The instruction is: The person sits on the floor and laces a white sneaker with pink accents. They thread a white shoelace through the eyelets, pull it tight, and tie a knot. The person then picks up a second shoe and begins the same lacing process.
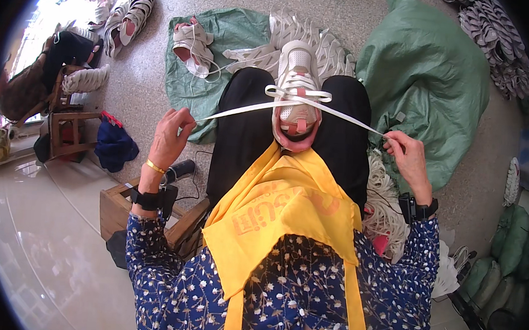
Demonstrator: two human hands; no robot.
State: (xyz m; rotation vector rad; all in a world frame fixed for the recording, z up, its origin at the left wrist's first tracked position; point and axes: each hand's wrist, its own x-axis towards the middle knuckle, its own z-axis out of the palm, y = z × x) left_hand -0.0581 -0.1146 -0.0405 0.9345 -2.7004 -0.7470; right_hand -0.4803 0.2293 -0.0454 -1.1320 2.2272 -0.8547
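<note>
Your left hand (pixel 171 135) and right hand (pixel 404 155) pinch the soft, limp white lace (pixel 244 109) taut; grip near its ends, shoe (pixel 297 94) on lap.

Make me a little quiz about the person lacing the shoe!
1. True or false: the white shoe rests on the person's lap, between the knees.
2. What does each hand pinch? A) a brush B) an end of the white lace C) the yellow apron
3. What colour is the sack on the floor to the person's right?

Key: 1 true. 2 B: left hand and right hand each hold one end, pulled out sideways. 3 green.
</note>
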